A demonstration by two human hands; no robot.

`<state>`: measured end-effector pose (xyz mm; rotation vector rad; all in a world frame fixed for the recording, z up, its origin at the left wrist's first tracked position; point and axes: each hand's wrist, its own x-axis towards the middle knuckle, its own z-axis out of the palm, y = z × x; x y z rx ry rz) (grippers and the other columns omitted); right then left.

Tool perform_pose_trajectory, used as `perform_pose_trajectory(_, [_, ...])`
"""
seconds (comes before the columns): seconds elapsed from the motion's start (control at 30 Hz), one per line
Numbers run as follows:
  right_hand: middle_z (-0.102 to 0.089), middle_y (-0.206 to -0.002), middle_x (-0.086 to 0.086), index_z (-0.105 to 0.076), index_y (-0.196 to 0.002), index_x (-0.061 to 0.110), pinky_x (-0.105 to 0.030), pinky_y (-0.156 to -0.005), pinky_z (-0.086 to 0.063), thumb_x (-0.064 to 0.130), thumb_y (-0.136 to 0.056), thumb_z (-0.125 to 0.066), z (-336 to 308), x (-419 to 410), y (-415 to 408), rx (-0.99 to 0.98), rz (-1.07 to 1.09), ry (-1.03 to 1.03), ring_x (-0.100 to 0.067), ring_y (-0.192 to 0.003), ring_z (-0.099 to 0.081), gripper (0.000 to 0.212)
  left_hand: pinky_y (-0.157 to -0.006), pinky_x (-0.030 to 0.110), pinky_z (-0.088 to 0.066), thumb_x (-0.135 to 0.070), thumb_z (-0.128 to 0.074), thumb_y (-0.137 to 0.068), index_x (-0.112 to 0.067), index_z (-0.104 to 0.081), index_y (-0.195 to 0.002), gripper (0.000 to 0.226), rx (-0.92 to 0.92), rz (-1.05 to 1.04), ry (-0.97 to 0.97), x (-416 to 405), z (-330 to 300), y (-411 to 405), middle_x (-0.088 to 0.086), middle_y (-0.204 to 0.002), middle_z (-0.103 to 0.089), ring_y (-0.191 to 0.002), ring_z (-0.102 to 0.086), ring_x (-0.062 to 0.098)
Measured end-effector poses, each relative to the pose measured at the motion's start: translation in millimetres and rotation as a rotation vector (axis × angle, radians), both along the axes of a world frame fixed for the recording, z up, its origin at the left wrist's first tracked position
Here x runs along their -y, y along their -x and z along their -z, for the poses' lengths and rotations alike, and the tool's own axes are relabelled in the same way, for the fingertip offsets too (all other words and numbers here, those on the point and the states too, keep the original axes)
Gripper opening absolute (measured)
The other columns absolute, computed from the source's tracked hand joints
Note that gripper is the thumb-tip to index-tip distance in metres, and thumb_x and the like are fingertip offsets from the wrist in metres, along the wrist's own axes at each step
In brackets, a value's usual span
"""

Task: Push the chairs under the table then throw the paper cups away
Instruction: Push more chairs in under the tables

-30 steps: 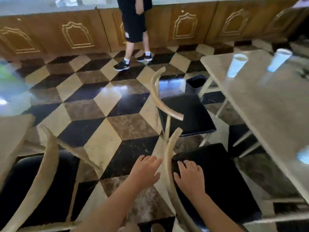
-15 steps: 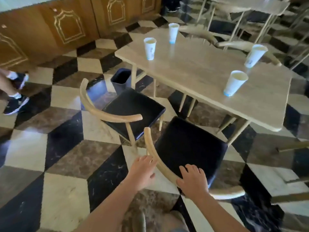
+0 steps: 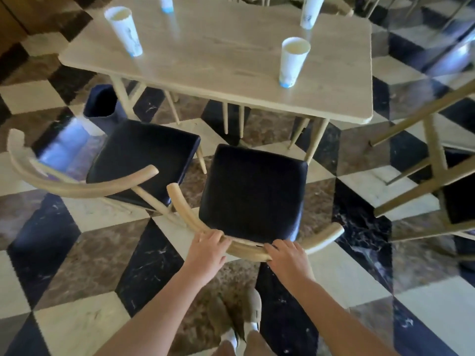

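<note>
Both the left hand (image 3: pixel 205 249) and right hand (image 3: pixel 288 255) grasp the near chair (image 3: pixel 253 191), not yet under the table (image 3: pixel 231 57), where cups (image 3: pixel 293 60) remain.

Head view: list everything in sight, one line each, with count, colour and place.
Table: one, pale wood, top centre.
Paper cups: four, white with blue bases, on the table; near right, near left, two cut off at the top edge.
Held chair: one, black seat, pale wood back, centre, not yet under the table.
Second chair: one, same colours, to its left.
Bin: one, dark, floor by the left table leg.
Neighbouring furniture: pale wood frame, right.
Floor: cream, brown and black tiles.
Shoe: beige, bottom centre.
Left hand: grip on the backrest.
Right hand: grip on the backrest.
</note>
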<state>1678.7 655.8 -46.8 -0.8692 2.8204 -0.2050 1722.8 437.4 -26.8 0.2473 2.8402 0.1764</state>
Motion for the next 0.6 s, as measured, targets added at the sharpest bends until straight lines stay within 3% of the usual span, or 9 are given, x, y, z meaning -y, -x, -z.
perform_pose_trajectory(0.07, [-0.065,-0.068,0.000,-0.070,-0.080,0.016,-0.033,-0.049,-0.052,0.014,-0.043,-0.088,-0.3,-0.2,0.0,-0.015,-0.005,0.015,-0.021,-0.059,-0.061,0.042,-0.071,0.044,-0.052,-0.022,-0.080,-0.067,-0.015,-0.066,-0.103,0.040,-0.036,0.025,-0.005,2.1,2.3,5.8,0.008,-0.096,-0.066,-0.087,-0.063,0.029])
perform_pose_trajectory(0.17, [-0.064,-0.071,-0.001,-0.069,-0.080,0.015,-0.032,-0.053,-0.052,0.010,-0.047,-0.086,1.1,-1.3,-1.4,-0.040,-0.004,0.046,-0.022,-0.062,-0.060,0.037,-0.061,0.039,-0.055,-0.021,-0.085,-0.059,-0.012,-0.072,-0.090,0.035,-0.085,0.074,-0.030,6.6,3.9,13.8,0.006,-0.080,-0.067,-0.072,-0.064,0.026])
perform_pose_trajectory(0.6, [-0.054,-0.062,0.002,-0.063,-0.070,0.016,-0.029,-0.036,-0.045,0.000,-0.049,-0.082,-2.7,11.5,19.1,0.002,-0.013,0.001,-0.018,-0.055,-0.051,0.033,-0.052,0.030,-0.054,-0.022,-0.092,-0.042,-0.012,-0.073,-0.073,0.037,-0.035,0.064,0.006,21.7,2.3,42.7,0.001,-0.064,-0.068,-0.059,-0.064,0.022])
